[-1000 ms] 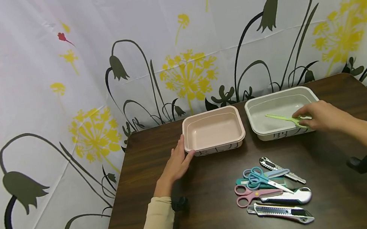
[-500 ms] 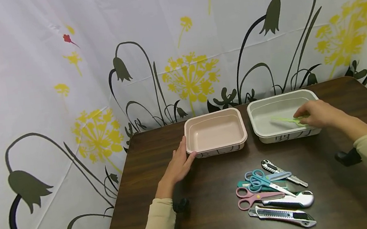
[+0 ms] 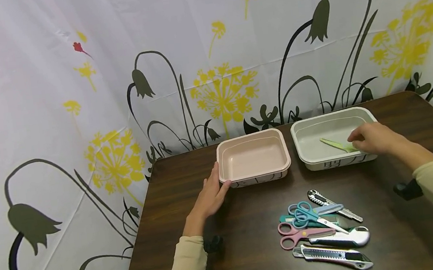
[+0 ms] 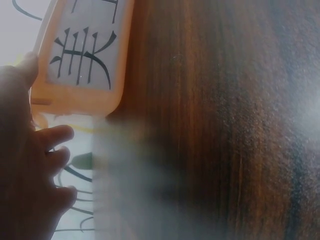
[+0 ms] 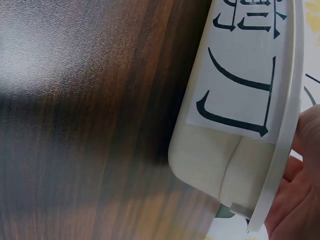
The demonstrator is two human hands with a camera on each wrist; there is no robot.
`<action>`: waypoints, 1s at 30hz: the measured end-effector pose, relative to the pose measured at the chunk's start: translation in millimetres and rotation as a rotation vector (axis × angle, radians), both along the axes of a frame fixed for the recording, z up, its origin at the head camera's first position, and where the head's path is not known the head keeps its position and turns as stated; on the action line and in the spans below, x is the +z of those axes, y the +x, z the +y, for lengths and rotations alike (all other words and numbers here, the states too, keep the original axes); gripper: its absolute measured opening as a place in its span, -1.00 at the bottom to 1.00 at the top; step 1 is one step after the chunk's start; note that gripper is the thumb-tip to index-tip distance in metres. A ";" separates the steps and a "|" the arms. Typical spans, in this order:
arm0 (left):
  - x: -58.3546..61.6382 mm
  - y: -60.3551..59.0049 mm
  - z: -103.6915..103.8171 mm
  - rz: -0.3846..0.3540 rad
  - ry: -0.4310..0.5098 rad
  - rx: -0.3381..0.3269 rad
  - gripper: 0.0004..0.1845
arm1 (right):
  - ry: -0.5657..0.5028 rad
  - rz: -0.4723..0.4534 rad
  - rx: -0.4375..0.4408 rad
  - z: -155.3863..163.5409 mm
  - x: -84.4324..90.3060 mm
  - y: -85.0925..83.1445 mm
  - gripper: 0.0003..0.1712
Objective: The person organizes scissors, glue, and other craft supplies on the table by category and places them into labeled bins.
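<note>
A pair of light green scissors (image 3: 337, 144) lies inside the pale grey-green bin (image 3: 299, 145), its handle end partly hidden. My right hand (image 3: 377, 138) hangs over the bin's right front corner, fingers loosely bent just above the scissors' handle end. In the right wrist view, the hand (image 5: 300, 190) shows behind the bin's rim (image 5: 280, 165). With fingers extended, my left hand (image 3: 207, 198) rests against the left front corner of the pink bin (image 3: 220, 152). In the left wrist view, its fingers (image 4: 59, 161) spread beside the labelled bin wall (image 4: 80, 100).
On the dark wood table (image 3: 252, 238) lie blue scissors (image 3: 305, 215), pink scissors (image 3: 292, 235), a white-handled cutter (image 3: 356, 237), a utility knife (image 3: 330, 254) and another cutter (image 3: 322, 198). A flower-printed curtain (image 3: 172, 24) hangs behind the table.
The green scissors have gone from my right fingers down into the grey-green bin. My right hand has loosened and shifted slightly off them. The left hand stays at the pink bin.
</note>
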State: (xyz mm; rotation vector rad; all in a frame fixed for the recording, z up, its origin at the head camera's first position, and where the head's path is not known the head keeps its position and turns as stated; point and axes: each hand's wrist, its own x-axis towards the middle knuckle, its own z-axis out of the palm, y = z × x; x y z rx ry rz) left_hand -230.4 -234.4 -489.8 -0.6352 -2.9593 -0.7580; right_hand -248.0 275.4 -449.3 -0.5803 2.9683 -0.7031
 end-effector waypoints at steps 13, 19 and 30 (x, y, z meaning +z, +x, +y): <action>2.1 1.8 0.0 -0.013 -0.006 0.007 -0.16 | -0.044 0.091 -0.044 -7.7 8.2 11.1 -0.70; 1.6 0.0 0.7 -0.014 -0.010 0.006 -0.16 | -0.121 0.216 -0.091 -9.6 9.7 29.7 -0.63; 2.4 0.4 0.5 -0.028 0.008 0.004 -0.16 | -0.200 0.492 -0.055 -55.6 3.4 93.5 -0.45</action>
